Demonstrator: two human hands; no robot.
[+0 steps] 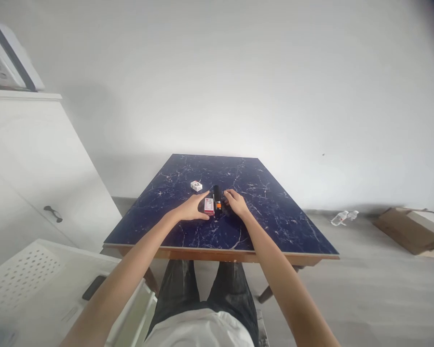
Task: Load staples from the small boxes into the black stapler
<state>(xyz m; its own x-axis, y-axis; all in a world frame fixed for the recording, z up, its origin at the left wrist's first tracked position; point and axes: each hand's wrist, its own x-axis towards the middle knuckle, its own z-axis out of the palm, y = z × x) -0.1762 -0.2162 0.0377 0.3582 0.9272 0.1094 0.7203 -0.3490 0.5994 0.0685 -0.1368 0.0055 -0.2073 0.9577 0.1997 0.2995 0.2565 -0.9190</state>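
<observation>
Two small boxes sit left of the black cylinder (217,195): your left hand (191,208) spreads wide around the red-and-white box (209,206), probably to steady it; your right hand (235,202), fingers curled, is just right of the cylinder, its grip unclear.

Lit brightly and diffusely, from a source out of view. Palest across the middle of the wall (217,96), greyer toward its sides. Softly shadowed beside the cabinet (32,159). Darkened in the extreme upper right corner. Stretched and tilted toward the outer edges, as by a wide lens. Smeared in fine grain on the floor (347,284). Too small to read on the red-and-white box (209,205) near the counter's (238,231) middle.
</observation>
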